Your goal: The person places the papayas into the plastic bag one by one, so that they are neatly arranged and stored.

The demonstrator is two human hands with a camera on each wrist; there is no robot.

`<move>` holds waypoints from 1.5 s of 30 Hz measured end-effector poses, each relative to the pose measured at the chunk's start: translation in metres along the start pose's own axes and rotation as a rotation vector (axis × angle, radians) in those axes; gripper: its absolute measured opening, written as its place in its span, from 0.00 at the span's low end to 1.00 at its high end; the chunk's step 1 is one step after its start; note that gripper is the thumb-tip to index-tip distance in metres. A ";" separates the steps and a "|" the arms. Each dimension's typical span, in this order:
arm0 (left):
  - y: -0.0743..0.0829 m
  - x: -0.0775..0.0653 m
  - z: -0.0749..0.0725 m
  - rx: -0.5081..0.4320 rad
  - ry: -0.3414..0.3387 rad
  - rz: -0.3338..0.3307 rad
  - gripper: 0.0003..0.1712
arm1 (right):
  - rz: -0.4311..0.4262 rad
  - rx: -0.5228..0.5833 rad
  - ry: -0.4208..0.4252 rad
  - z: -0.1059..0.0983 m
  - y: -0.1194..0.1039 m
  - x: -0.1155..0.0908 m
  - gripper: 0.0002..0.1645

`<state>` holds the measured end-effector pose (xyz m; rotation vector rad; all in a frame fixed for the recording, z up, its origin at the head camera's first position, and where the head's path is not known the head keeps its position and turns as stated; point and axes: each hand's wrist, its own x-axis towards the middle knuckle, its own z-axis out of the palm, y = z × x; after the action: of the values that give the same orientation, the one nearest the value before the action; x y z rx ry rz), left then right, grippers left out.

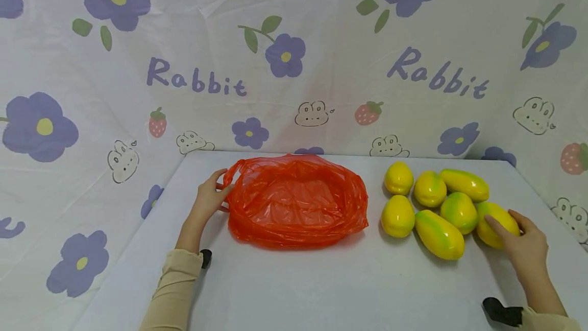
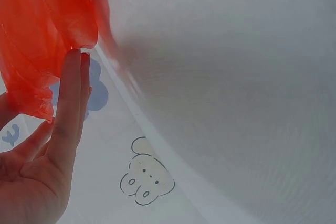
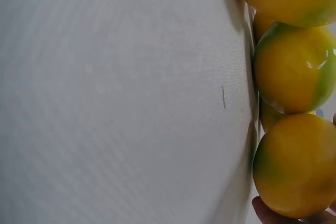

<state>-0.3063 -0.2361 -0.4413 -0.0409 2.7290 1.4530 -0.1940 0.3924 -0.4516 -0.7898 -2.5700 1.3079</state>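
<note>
A red plastic bag [image 1: 298, 203] lies on the table with its wide mouth turned up. My left hand [image 1: 211, 195] holds its left edge by the handle; the left wrist view shows long, nearly straight fingers [image 2: 68, 98] and the thumb against the red film. On the right, my right hand [image 1: 528, 249] grips the rightmost yellow-green mango [image 1: 501, 212], thumb in front and fingers on its far right side. The right wrist view shows this mango [image 3: 296, 163] with fingertips under it. Several more glossy mangoes [image 1: 439, 234] sit beside it, some touching.
The white table [image 1: 321, 290] ends at a patterned cloth [image 1: 331, 65] along its back and sides. A dark strap piece [image 1: 500, 312] hangs at the right wrist, and a smaller one [image 1: 206, 258] at the left.
</note>
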 end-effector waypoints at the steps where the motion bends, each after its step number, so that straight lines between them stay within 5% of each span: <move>1: 0.000 0.000 0.000 0.001 0.002 -0.002 0.36 | 0.005 0.003 0.006 0.000 0.000 0.000 0.50; 9: 0.000 -0.001 0.001 0.013 0.016 -0.010 0.35 | 0.030 0.029 0.043 -0.002 0.003 0.002 0.49; 17: 0.001 -0.001 0.000 0.028 0.026 0.006 0.34 | 0.067 0.030 0.127 0.004 0.027 0.029 0.52; 28: 0.001 -0.002 0.001 0.031 0.029 0.015 0.33 | 0.101 0.101 0.173 -0.007 -0.005 -0.001 0.47; 45: 0.005 -0.005 0.000 0.021 0.032 0.005 0.33 | 0.113 0.184 0.206 -0.012 -0.015 0.000 0.44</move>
<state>-0.3011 -0.2331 -0.4372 -0.0569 2.7714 1.4381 -0.1953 0.3936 -0.4331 -0.9883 -2.2396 1.3907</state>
